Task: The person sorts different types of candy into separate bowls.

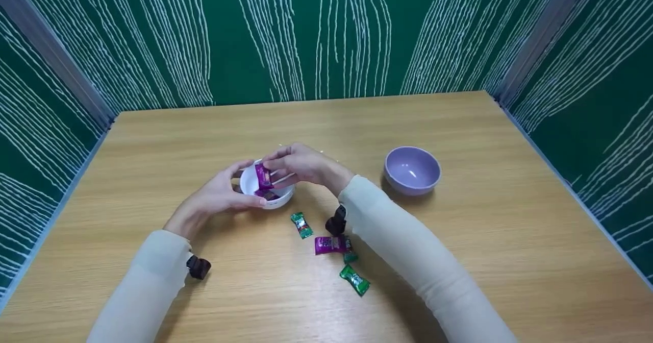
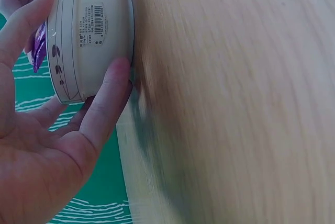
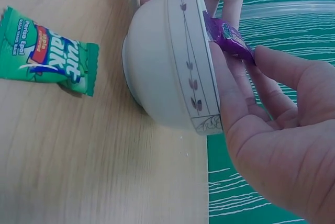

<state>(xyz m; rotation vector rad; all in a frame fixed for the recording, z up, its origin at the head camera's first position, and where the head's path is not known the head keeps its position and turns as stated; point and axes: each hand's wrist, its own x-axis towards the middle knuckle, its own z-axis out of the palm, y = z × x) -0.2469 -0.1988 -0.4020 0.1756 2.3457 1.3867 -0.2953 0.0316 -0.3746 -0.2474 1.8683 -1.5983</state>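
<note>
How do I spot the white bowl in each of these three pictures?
Head view: the white bowl is left of centre.
Left wrist view: the white bowl appears sideways at upper left, its barcode label showing.
Right wrist view: the white bowl is upper middle, right of a green packet.
Shared landmark: the purple packet at the bowl's mouth.

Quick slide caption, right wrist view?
Right fingers hold a purple packet at the rim of a white bowl, green packet nearby.
</note>
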